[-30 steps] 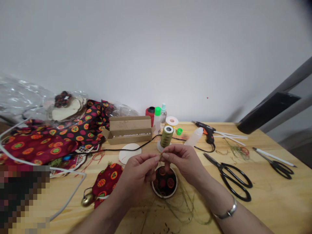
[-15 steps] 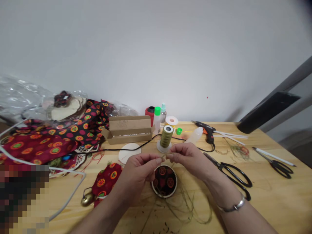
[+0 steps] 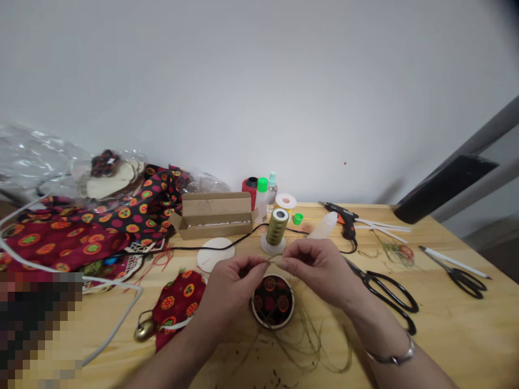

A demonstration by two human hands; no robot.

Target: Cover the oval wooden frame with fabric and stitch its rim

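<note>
My left hand [image 3: 239, 278] and my right hand [image 3: 314, 267] meet near the middle of the table, thumbs and forefingers pinched on olive thread [image 3: 272, 261]. Loose strands of it trail down the table in loops. Just below my fingertips lies a round piece covered in dark floral fabric [image 3: 272, 302] with a pale rim. Behind the hands an olive thread cone [image 3: 277, 227] stands upright. Red floral fabric [image 3: 178, 302] with a brass bell [image 3: 145, 329] beside it lies left of my left hand. Black-handled scissors [image 3: 385, 292] rest beside my right wrist.
Patterned fabric and clear plastic [image 3: 40, 156] pile up at the left. An open cardboard box [image 3: 217, 216], a green-capped bottle [image 3: 262, 200] and a glue gun [image 3: 343, 216] stand or lie toward the wall. A black cable [image 3: 239, 241] crosses the table. Smaller scissors [image 3: 462, 278] lie right.
Both hands stay pinched on the thread, with only small finger shifts. My right wrist has moved slightly down and right. My left fingers have lifted a little off the round fabric piece.
</note>
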